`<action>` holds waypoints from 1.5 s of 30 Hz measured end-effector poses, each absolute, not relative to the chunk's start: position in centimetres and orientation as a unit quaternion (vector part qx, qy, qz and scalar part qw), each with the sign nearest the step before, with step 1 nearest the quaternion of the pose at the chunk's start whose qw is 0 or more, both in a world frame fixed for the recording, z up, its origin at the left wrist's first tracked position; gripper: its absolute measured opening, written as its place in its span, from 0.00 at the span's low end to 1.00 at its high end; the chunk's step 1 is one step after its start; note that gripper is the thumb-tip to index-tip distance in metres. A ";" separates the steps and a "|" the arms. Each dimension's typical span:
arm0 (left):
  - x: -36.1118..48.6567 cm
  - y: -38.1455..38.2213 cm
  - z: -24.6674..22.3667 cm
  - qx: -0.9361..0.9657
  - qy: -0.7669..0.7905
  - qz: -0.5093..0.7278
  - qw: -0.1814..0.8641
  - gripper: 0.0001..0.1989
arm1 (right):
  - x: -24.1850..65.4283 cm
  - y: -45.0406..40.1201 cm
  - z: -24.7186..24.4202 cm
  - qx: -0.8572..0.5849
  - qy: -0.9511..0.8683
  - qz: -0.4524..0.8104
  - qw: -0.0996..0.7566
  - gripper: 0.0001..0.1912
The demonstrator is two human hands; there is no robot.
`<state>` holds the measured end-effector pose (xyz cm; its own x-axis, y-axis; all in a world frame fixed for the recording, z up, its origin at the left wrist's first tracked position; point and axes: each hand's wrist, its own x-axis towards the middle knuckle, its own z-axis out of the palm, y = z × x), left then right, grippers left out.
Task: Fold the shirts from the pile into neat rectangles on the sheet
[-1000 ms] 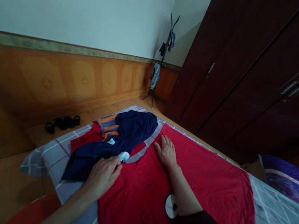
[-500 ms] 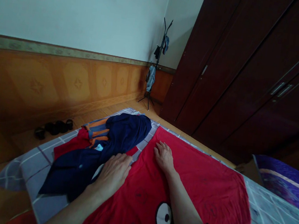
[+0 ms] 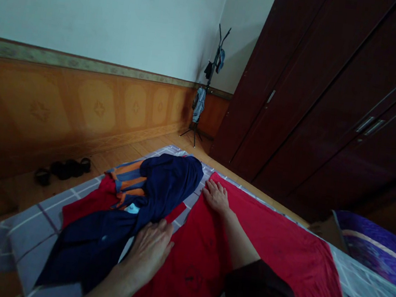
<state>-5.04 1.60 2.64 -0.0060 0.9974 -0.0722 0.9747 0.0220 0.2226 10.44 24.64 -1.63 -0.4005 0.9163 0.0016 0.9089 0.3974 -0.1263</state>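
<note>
1. Head view: the red cloth lies spread over the bed, reaching close to the far edge by the wardrobe.
2. The right hand rests palm down on the cloth near its far left corner, fingers extended.
3. The left hand lies at the cloth's left border, against the navy garment; whether its fingers pinch fabric, I cannot tell. The two hands are apart.
4. The navy garment is bunched toward the bed's left edge, with an orange-striped piece and a second red piece beside it.
5. A coat stand stands on the floor beyond the bed's far corner.
</note>
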 end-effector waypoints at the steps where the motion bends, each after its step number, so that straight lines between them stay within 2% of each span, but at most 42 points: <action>1: -5.2 1.6 2.8 0.694 0.709 0.051 0.110 0.10 | 10.2 25.0 -1.6 -0.547 -0.835 0.049 0.035 0.28; 11: -6.3 1.4 4.0 0.667 0.733 -0.029 0.133 0.15 | 9.2 25.4 -2.3 -0.549 -0.834 0.016 0.047 0.36; 15: -6.2 1.4 3.6 0.675 0.728 -0.020 0.116 0.15 | 9.0 24.7 -1.4 -0.559 -0.827 0.015 0.055 0.35; 19: -6.2 1.2 3.5 0.685 0.722 -0.005 0.098 0.14 | 8.1 22.4 0.0 -0.570 -0.819 0.022 0.061 0.38; 23: -6.2 1.0 3.7 0.683 0.724 -0.005 0.091 0.12 | 6.9 16.4 0.3 -0.543 -0.837 0.046 0.052 0.38; 27: -6.4 0.9 3.6 0.683 0.725 -0.014 0.086 0.11 | 7.9 6.9 0.7 -0.475 -0.875 0.085 0.038 0.37; 31: -6.4 0.9 3.5 0.684 0.724 -0.024 0.084 0.10 | 12.1 -2.1 2.6 -0.361 -0.907 0.215 0.034 0.38; 34: -5.5 0.0 4.2 0.709 0.704 0.010 0.039 0.10 | 16.5 -6.6 4.4 -0.313 -0.906 0.284 -0.007 0.34; 37: -3.9 -2.9 4.9 0.776 0.624 0.081 0.028 0.10 | 21.4 -9.8 5.2 -0.355 -0.894 0.275 -0.014 0.29; 39: -3.3 -5.6 4.3 0.837 0.530 0.088 0.106 0.10 | 24.7 -12.0 4.7 -0.428 -0.877 0.217 0.022 0.28; 40: -3.3 -7.0 3.6 0.860 0.481 0.074 0.152 0.12 | 26.3 -13.1 4.3 -0.461 -0.867 0.185 0.040 0.28; 42: -3.9 -9.4 1.5 0.883 0.420 0.036 0.206 0.24 | 28.8 -15.5 3.1 -0.507 -0.848 0.145 0.057 0.31; 45: -5.5 -11.3 -1.5 0.893 0.399 -0.006 0.210 0.34 | 31.1 -18.2 1.9 -0.553 -0.822 0.120 0.064 0.33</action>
<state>-5.51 -11.31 -1.49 0.6811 0.7102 -0.1782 0.7153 -0.5932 0.3694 31.11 -18.21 1.91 -0.3791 0.9249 -0.0279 0.8942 0.3584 -0.2683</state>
